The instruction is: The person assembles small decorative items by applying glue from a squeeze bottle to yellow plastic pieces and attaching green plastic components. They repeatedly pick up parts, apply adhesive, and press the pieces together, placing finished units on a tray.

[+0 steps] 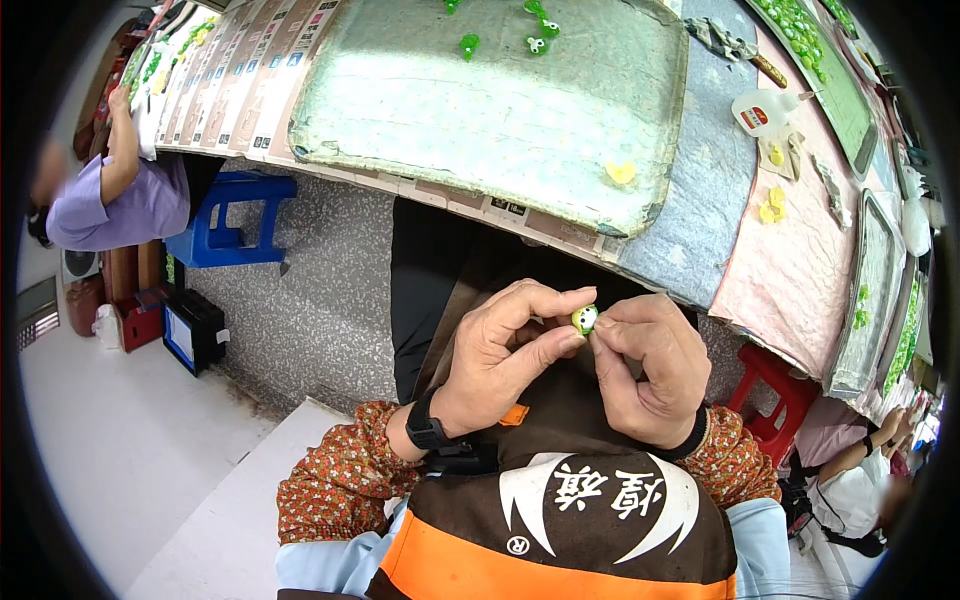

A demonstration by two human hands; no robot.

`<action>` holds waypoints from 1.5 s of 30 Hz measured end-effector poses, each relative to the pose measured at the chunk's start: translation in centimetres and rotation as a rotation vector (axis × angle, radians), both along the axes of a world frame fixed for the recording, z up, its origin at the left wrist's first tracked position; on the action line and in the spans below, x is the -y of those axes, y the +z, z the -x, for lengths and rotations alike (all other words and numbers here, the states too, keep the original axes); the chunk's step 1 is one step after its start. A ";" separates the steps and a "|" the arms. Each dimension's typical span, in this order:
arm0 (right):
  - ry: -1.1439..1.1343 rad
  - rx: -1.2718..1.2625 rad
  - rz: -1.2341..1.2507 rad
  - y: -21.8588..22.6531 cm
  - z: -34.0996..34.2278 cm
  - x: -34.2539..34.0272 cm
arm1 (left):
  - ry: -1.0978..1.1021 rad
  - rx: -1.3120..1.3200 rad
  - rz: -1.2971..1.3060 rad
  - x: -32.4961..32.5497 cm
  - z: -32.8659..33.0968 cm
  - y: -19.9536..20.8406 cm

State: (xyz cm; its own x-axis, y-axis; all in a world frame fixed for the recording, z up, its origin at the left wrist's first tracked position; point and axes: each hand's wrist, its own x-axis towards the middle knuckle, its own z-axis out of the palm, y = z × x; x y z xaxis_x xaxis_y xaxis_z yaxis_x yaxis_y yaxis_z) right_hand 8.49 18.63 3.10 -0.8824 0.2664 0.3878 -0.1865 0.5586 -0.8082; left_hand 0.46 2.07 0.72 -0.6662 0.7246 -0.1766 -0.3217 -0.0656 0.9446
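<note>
Fingers of the left hand (500, 365) and right hand (645, 365) are pinching a small green-and-white figure (584, 319) above the lap; its orientation is too small to tell. Beyond, a grey tray (500, 130) is holding similar green pieces (538, 40).

Both hands, left hand (500, 350) and right hand (645, 365), pinch a small green figurine (584, 319).

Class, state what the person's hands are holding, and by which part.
A small green and white bead, pinched at its sides between left hand and right hand fingertips.
</note>
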 end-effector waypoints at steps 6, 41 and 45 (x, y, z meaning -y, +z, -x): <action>0.050 -0.050 -0.070 -0.4 0.2 -0.1 | -0.001 0.037 -0.008 0.1 0.0 -0.6; 0.235 0.459 0.403 -0.4 0.8 -1.9 | -0.034 0.282 0.060 0.7 0.1 0.2; 0.187 0.518 0.449 0.5 0.9 -1.4 | -0.031 0.188 0.056 1.0 -0.2 -0.3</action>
State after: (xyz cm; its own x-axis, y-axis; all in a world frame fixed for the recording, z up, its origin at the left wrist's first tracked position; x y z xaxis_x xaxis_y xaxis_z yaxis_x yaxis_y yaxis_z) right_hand 7.60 20.03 3.62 -0.9702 0.1283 -0.2054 0.2235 0.1472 -0.9635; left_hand 0.63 1.10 0.45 -0.5951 0.7300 -0.3360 -0.4938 -0.0023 0.8696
